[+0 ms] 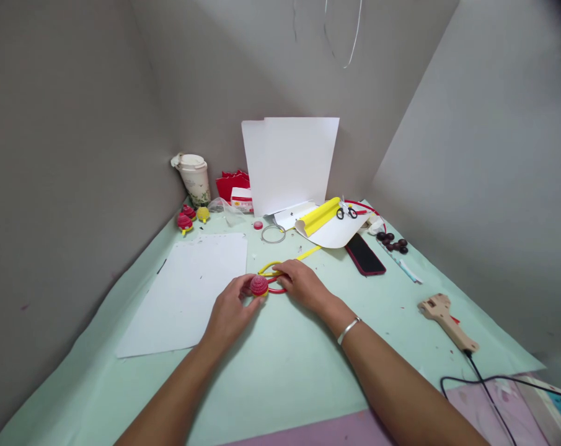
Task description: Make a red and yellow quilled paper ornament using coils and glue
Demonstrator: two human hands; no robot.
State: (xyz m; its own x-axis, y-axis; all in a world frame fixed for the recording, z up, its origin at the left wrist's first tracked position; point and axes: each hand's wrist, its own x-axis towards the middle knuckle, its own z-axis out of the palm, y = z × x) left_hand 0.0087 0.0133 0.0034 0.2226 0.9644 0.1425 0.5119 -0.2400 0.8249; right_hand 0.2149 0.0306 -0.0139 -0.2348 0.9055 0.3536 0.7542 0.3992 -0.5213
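Ball [259, 285] — between both hands [229, 308]

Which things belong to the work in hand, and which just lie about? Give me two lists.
Likely in use:
red ball, in the left fingers
yellow loop and red loop, at the right fingers
perhaps the glue gun

Probably just lying about:
phone
cup
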